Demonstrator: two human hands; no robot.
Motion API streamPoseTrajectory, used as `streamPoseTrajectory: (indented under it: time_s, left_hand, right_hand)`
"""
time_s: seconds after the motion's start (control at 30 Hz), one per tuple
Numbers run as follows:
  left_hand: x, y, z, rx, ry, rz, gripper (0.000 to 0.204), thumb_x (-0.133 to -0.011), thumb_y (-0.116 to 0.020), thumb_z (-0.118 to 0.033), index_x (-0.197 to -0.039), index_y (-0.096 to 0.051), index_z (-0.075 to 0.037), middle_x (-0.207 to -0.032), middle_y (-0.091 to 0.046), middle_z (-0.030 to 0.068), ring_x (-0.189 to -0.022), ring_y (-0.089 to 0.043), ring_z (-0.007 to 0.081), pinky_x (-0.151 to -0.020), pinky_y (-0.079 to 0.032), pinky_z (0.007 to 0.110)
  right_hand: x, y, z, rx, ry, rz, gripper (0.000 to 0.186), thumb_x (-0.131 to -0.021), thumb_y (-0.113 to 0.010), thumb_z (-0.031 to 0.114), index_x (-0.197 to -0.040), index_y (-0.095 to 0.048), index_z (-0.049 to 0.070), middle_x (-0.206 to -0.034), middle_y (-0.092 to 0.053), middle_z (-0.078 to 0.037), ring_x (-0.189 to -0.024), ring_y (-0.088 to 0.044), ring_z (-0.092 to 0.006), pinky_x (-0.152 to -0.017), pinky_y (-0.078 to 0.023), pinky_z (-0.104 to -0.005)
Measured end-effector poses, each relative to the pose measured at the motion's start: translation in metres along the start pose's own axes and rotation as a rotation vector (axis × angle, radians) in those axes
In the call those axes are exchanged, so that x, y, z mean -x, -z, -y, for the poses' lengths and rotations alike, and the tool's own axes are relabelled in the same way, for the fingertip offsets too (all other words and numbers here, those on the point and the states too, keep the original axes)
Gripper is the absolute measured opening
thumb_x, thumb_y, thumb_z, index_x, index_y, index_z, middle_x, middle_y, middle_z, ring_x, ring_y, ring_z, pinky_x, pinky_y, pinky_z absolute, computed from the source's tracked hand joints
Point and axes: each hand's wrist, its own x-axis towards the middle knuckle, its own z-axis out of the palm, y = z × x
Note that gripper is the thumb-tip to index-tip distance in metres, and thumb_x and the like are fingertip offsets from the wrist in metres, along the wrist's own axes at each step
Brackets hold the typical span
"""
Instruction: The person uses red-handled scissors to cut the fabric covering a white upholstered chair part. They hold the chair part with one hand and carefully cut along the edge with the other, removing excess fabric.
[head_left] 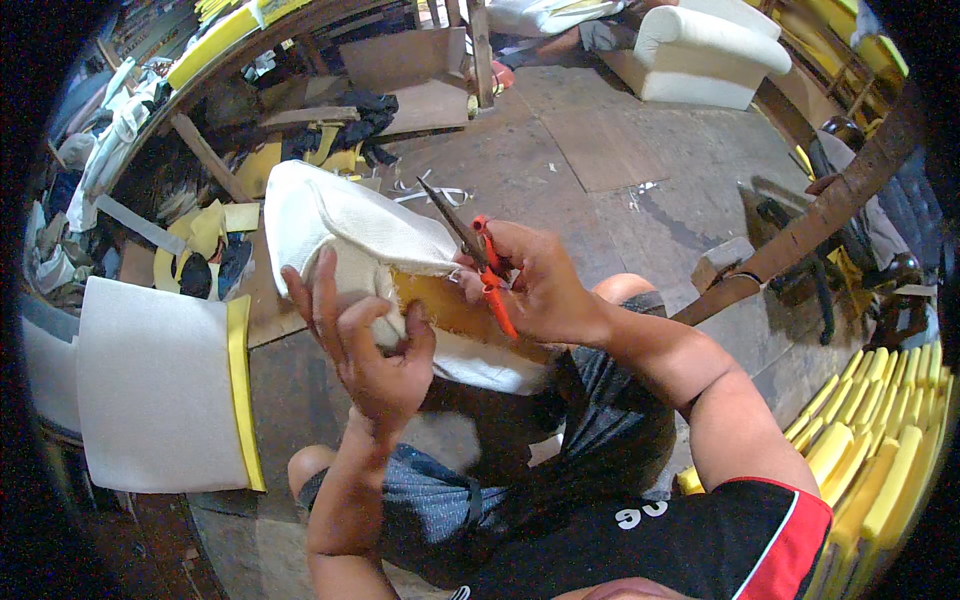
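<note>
A white fabric-covered piece (340, 210) is held up over my lap, its frayed cloth edge around a tan, yellowish inner panel (438, 305). My left hand (365, 350) grips the folded cloth at its lower left, fingers curled. My right hand (545, 285) holds scissors (449, 210) with orange handles, blades pointing up-left over the piece, and its fingertips are at the cloth edge. Whether the fingertips pinch the cloth as well is hard to tell.
A beige padded panel (160, 385) lies left, below fabric and foam scraps (200, 245). Yellow foam strips (860, 440) fill the lower right. A wooden beam (830, 220) crosses the right side. A white sofa piece (690, 70) stands behind, beside another person's leg (575, 42).
</note>
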Motion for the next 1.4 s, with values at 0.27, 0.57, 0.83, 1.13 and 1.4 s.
streamPoseTrajectory:
  time_s: [0.27,0.57,0.83,1.13,1.4]
  left_hand:
    - [-0.007,-0.004,0.000,-0.052,0.001,-0.030,0.030,-0.075,-0.069,-0.007,-0.098,-0.050,-0.005,-0.146,-0.035,0.0316,-0.140,-0.023,0.0537,-0.115,-0.013,0.063]
    - [0.000,-0.009,0.000,0.015,-0.049,-0.074,0.019,-0.073,-0.068,-0.004,-0.085,-0.053,-0.002,-0.145,-0.040,0.0284,-0.140,-0.022,0.0560,-0.114,-0.020,0.064]
    - [0.002,-0.005,0.003,0.088,-0.058,-0.060,0.012,-0.072,-0.061,0.001,-0.082,-0.054,-0.001,-0.141,-0.046,0.0228,-0.139,-0.025,0.0546,-0.115,-0.020,0.061]
    - [-0.002,-0.001,0.016,0.142,-0.054,-0.063,0.016,-0.067,-0.067,0.003,-0.080,-0.061,-0.003,-0.135,-0.054,0.0185,-0.140,-0.026,0.0522,-0.115,-0.024,0.057]
    - [-0.004,0.006,0.021,0.121,-0.042,-0.050,0.017,-0.066,-0.067,0.003,-0.081,-0.062,-0.004,-0.136,-0.053,0.0175,-0.141,-0.025,0.0518,-0.114,-0.025,0.058]
  right_hand:
    - [-0.004,0.002,0.004,-0.112,-0.031,0.019,0.021,-0.092,-0.067,0.016,-0.100,-0.059,-0.001,-0.089,-0.058,-0.001,-0.083,-0.055,-0.0073,-0.074,-0.048,-0.0242]
    - [-0.001,-0.005,0.001,-0.034,-0.102,-0.070,0.021,-0.092,-0.069,0.018,-0.102,-0.062,0.001,-0.085,-0.064,0.000,-0.078,-0.058,-0.0061,-0.070,-0.048,-0.0223]
    - [-0.008,0.003,-0.006,0.109,0.010,-0.160,0.017,-0.089,-0.066,0.014,-0.098,-0.062,0.001,-0.082,-0.064,-0.008,-0.075,-0.061,-0.0153,-0.070,-0.050,-0.0312]
    - [-0.002,0.019,0.014,0.238,-0.124,0.068,0.028,-0.085,-0.077,0.020,-0.103,-0.064,0.003,-0.086,-0.062,0.001,-0.078,-0.055,-0.0067,-0.071,-0.046,-0.0235]
    - [0.018,0.027,0.048,-0.043,-0.404,0.467,0.038,-0.083,-0.077,0.029,-0.102,-0.065,-0.001,-0.086,-0.063,-0.001,-0.080,-0.055,-0.0086,-0.071,-0.049,-0.0283]
